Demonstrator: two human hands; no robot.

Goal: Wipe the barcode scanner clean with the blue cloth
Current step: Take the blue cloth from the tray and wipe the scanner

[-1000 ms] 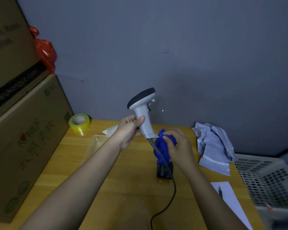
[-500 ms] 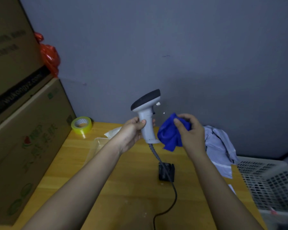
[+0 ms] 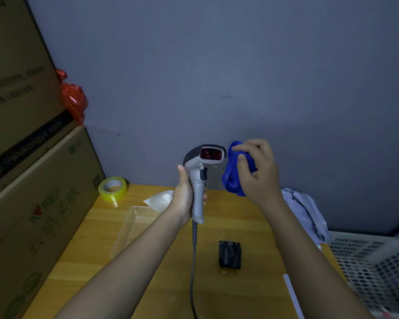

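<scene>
— So what changed?
— Left hand (image 3: pixel 184 196), its grip clamped on the handle, has turned the barcode scanner (image 3: pixel 202 178) at frame centre; its red window faces us.
— And the blue cloth (image 3: pixel 234 173)?
— Bunched in the right hand's (image 3: pixel 257 173) pinching grip, just right of the head (likely wiping next).

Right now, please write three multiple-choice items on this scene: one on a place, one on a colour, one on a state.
1. Where is the tape roll?
A. far left of the table, by the boxes
B. in the basket
C. on the black stand

2. What colour is the scanner window?
A. green
B. red
C. white

3. What is the right hand doing?
A. resting flat on the table
B. hanging empty
C. gripping the blue cloth

Answers: 1 A, it sits beside the cartons; 2 B, the window looks red; 3 C, fingers close around the cloth.
</scene>
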